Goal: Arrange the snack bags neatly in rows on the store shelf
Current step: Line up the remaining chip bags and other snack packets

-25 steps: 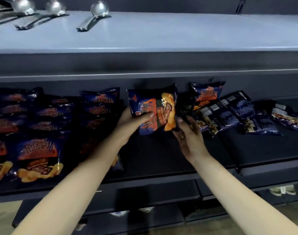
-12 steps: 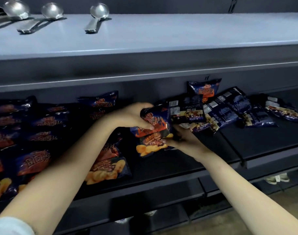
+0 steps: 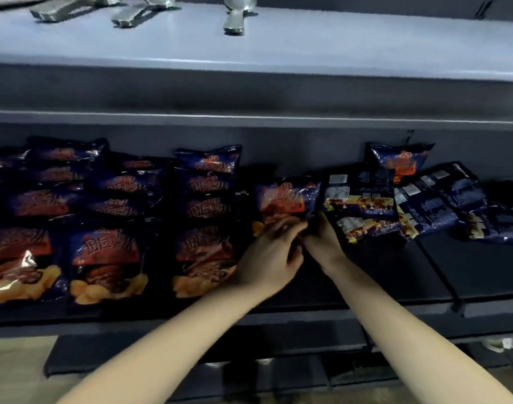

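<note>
Dark store shelf [image 3: 372, 275] fills most of the view, w/ a pale grey upper shelf [image 3: 337, 45] above it.

Sorted rows [image 3: 106, 258] take the left half of the deck: three columns of orange-and-navy snack bags, fronts up, each overlapping the one behind, so the printed faces read from the aisle. Looks done on that side.

Loose pile [image 3: 424, 208] sits right of centre. Those bags lie skewed, mostly backs up w/ white label patches showing, touching and overlapping at odd angles. One upright bag [image 3: 401, 160] leans at the back wall behind them. All prob. still to be sorted.

Held bag [image 3: 287, 196] is btwn the rows and the pile, front up, top edge toward the back. It's just right of the third column, i.e. where a fourth column would start.

Left hand [image 3: 271, 255] has fingers curled onto the bag's lower edge, gripping it, prob. to slide and square it. Right hand [image 3: 322, 240] meets it at the lower right corner, but motion blur means I can't tell if it pinches or only steadies.

Metal ladles [image 3: 235, 16] lie on the upper shelf, not part of the job.
</note>
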`<state>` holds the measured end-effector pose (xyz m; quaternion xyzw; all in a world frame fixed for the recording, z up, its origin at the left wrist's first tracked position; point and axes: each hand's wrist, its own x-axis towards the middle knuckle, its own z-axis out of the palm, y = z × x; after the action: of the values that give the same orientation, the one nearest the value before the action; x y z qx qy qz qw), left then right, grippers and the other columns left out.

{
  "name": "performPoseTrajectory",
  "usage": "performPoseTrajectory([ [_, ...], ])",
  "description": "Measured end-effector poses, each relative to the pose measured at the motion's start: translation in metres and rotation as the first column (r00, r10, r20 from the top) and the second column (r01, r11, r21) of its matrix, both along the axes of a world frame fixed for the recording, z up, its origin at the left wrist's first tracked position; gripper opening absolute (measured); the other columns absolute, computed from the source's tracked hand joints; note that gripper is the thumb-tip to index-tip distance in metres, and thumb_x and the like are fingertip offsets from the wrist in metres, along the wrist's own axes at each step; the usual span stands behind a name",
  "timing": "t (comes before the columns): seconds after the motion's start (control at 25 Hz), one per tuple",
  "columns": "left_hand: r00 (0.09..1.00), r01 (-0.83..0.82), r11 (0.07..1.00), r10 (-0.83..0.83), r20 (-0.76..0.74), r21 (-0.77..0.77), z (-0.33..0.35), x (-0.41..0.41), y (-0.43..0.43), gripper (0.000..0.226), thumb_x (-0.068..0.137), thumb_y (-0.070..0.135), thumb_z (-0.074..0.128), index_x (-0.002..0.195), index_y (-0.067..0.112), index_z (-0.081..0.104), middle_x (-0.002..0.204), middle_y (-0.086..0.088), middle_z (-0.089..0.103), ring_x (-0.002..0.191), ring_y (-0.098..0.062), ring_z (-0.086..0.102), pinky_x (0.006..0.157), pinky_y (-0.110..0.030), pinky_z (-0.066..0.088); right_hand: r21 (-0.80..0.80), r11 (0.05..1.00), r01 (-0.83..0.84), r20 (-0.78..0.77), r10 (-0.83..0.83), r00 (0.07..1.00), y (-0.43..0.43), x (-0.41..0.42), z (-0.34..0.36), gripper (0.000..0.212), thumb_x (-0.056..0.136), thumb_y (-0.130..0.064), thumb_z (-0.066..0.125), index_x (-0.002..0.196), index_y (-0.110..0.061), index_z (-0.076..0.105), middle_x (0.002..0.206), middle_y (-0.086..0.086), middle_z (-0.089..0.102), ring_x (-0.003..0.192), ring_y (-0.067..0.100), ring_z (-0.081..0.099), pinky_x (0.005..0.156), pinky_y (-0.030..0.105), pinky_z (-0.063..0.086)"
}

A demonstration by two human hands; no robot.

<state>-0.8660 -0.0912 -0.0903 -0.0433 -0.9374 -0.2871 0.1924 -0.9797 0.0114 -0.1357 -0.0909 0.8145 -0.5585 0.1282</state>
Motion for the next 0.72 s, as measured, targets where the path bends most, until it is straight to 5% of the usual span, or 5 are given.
performPoseTrajectory([
  [0.12, 0.972, -0.082, 0.993, 0.061, 0.227, 0.085, -0.031, 0.007, 0.021, 0.058, 0.094, 0.02, 0.047, 0.147, 0.024, 0.023, 0.153, 0.003, 0.025, 0.138, -0.014, 0.027, 0.108, -0.02, 0.023, 0.136, 0.99, 0.038, 0.004, -0.039, 0.999, -0.013, -0.021, -0.006, 0.02, 0.08, -0.024, 0.059, 0.094, -0.01, 0.055, 0.078, -0.001, 0.058, 0.075, 0.019, 0.056, 0.053, 0.025, 0.035],
  [0.28, 0.932, -0.129, 0.991, 0.13, 0.339, -0.025, -0.058, -0.006, 0.032, 0.058, 0.097, 0.026, 0.037, 0.149, 0.018, 0.013, 0.157, -0.004, 0.012, 0.143, -0.02, 0.013, 0.114, -0.027, 0.014, 0.108, 0.992, 0.07, -0.009, -0.069, 0.998, -0.029, -0.043, -0.002, 0.03, 0.082, -0.026, 0.059, 0.106, -0.01, 0.051, 0.091, 0.007, 0.058, 0.085, 0.023, 0.057, 0.059, 0.026, 0.038],
  [0.4, 0.939, -0.144, 0.975, 0.19, 0.287, -0.171, -0.069, -0.011, 0.036, 0.059, 0.095, 0.037, 0.022, 0.148, 0.012, 0.019, 0.155, -0.01, 0.019, 0.143, -0.026, 0.016, 0.116, -0.034, 0.005, 0.068, 0.995, 0.067, -0.03, -0.065, 0.997, -0.042, -0.05, 0.005, 0.036, 0.089, -0.018, 0.053, 0.121, -0.008, 0.04, 0.1, 0.007, 0.051, 0.091, 0.024, 0.052, 0.073, 0.029, 0.039],
  [0.56, 0.929, -0.129, 0.964, 0.2, 0.31, -0.234, -0.072, -0.014, 0.033, 0.073, 0.086, 0.047, 0.005, 0.148, 0.01, 0.014, 0.157, -0.011, 0.012, 0.144, -0.027, 0.007, 0.11, -0.032, -0.011, 0.035, 0.991, 0.126, -0.031, -0.125, 0.992, -0.056, -0.054, 0.002, 0.037, 0.092, -0.015, 0.049, 0.126, -0.007, 0.037, 0.111, 0.013, 0.056, 0.095, 0.027, 0.055, 0.072, 0.027, 0.034],
  [0.72, 0.921, -0.128, 0.963, 0.205, 0.333, -0.238, -0.072, -0.016, 0.032, 0.076, 0.085, 0.049, 0.003, 0.149, 0.01, 0.013, 0.157, -0.01, 0.012, 0.145, -0.026, 0.005, 0.112, -0.032, -0.009, 0.039, 0.986, 0.16, -0.054, -0.158, 0.986, -0.06, -0.05, -0.002, 0.05, 0.093, -0.018, 0.051, 0.139, -0.011, 0.032, 0.131, 0.015, 0.053, 0.116, 0.034, 0.052, 0.077, 0.022, 0.033],
])
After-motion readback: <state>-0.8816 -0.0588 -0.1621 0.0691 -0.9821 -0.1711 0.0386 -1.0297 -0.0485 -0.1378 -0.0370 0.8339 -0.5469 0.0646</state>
